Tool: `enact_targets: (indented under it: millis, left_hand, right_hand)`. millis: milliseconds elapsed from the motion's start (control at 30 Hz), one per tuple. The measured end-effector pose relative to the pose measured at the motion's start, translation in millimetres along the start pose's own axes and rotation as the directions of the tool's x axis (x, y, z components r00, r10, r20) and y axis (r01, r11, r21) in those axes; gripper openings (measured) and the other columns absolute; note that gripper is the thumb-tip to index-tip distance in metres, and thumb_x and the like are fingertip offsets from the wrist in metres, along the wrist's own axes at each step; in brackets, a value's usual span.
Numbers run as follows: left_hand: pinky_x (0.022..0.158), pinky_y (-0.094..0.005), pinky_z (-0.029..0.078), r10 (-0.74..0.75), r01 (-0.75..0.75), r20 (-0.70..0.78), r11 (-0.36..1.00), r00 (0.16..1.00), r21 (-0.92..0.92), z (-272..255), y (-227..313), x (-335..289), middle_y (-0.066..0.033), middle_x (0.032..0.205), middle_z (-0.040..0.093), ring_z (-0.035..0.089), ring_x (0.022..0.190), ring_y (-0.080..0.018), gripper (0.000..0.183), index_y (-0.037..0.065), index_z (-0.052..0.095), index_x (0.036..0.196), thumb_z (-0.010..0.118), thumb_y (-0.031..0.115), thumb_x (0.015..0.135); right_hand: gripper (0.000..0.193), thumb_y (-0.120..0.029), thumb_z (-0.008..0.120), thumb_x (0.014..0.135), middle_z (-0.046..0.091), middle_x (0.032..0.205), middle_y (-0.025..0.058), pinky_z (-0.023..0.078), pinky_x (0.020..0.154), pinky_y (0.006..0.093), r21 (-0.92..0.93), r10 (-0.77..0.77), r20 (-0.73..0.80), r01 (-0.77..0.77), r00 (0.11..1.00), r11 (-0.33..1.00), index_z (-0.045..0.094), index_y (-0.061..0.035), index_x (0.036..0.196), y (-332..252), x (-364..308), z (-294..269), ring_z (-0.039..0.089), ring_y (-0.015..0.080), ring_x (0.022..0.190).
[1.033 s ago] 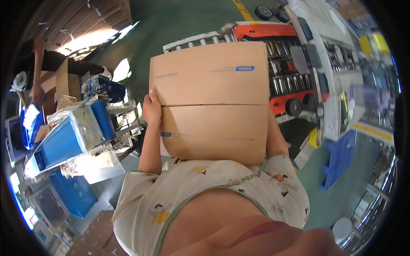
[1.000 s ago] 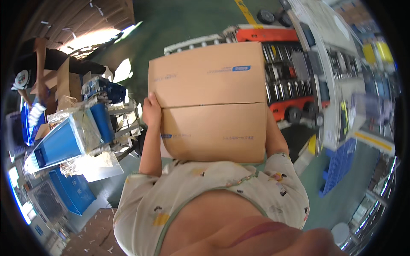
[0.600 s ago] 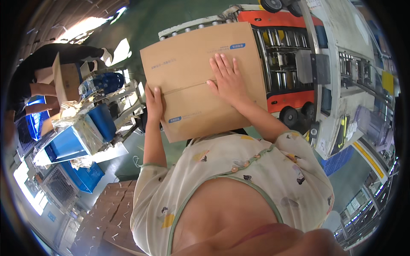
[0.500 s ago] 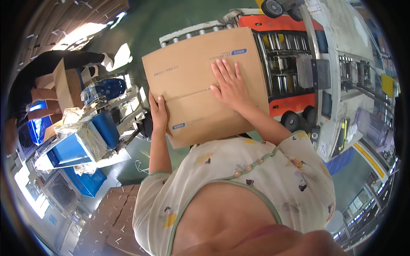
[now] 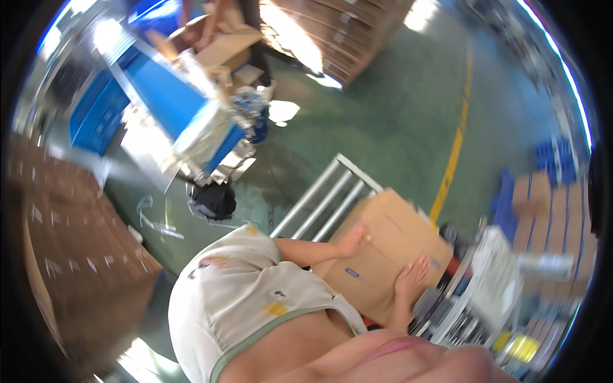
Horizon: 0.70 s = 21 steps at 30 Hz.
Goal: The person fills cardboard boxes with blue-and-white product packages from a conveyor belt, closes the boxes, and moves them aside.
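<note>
Carton (image 5: 373,265): closed, brown and flat-topped, its upper face marked with small blue print; it lies aslant at the end of the roller conveyor (image 5: 325,204), beneath both hands.
Bare rollers: run beyond the carton, on the left hand's side.
White machine (image 5: 491,265): stands just beyond the carton, at the right hand's side, closing off that end.
Floor (image 5: 383,121): green, crossed by a yellow line (image 5: 456,147) past the carton; a dark bundle (image 5: 214,201) lies near the rollers.
Surroundings: stacked cardboard (image 5: 89,255) at left, a blue chute (image 5: 163,92) and a co-worker's arms at an open box (image 5: 230,48) farther off.
Left hand (image 5: 353,239): rests on the carton's top near one edge; blur hides whether its fingers spread or close.
Right hand (image 5: 412,279): lies on the top, fingers extended and slightly apart, clasping nothing.
</note>
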State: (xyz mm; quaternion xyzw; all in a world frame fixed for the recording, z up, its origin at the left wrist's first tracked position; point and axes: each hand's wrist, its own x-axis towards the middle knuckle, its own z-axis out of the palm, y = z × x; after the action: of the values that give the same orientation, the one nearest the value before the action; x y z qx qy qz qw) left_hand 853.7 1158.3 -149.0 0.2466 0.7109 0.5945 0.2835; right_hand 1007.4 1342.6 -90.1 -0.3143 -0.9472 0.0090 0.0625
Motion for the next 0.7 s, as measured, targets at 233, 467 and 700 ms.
enact_targets:
  millis: [233, 467, 700]
  left_hand:
    - [0.082, -0.0410, 0.042, 0.016, -0.253, 0.506, 0.880, 0.863, 0.403, -107, 47, -49, -0.0169, 0.102, 0.058, 0.053, 0.095, -0.0347, 0.034, 0.006, 0.051, 0.112, 0.042, 0.027, 0.087]
    - [0.079, -0.0430, 0.044, -0.439, 0.613, -0.428, 0.562, 0.790, 0.555, -279, 22, -357, -0.0174, 0.101, 0.058, 0.056, 0.093, -0.0329, 0.041, 0.010, 0.053, 0.110, 0.050, 0.037, 0.081]
    - [0.075, -0.0405, 0.042, -0.131, 0.843, -0.981, 0.535, 0.143, 0.052, -344, 53, -588, -0.0124, 0.090, 0.055, 0.053, 0.088, -0.0308, 0.016, 0.008, 0.061, 0.085, 0.059, 0.021, 0.075]
  right_hand:
    - [0.071, -0.034, 0.052, 0.078, 0.020, 0.141, 0.0164, 0.015, 0.103, 0.0516, -0.171, -0.009, 0.094, 0.025, 0.996, 0.985, 0.021, -0.0078, 0.137, -143, 9, 12, 0.017, 0.0329, 0.131]
    - [0.057, -0.028, 0.056, 0.072, 0.041, 0.124, 0.0206, 0.032, 0.092, 0.0486, -0.173, -0.208, -0.314, 0.159, 0.926, 0.972, 0.041, -0.0040, 0.122, -92, -1, 30, 0.037, 0.0363, 0.115]
    - [0.042, -0.026, 0.055, 0.074, 0.051, 0.106, 0.0231, 0.039, 0.083, 0.0455, 0.032, -0.462, -0.047, 0.463, 0.886, 0.886, 0.051, -0.0004, 0.107, -157, -14, 46, 0.048, 0.0399, 0.099]
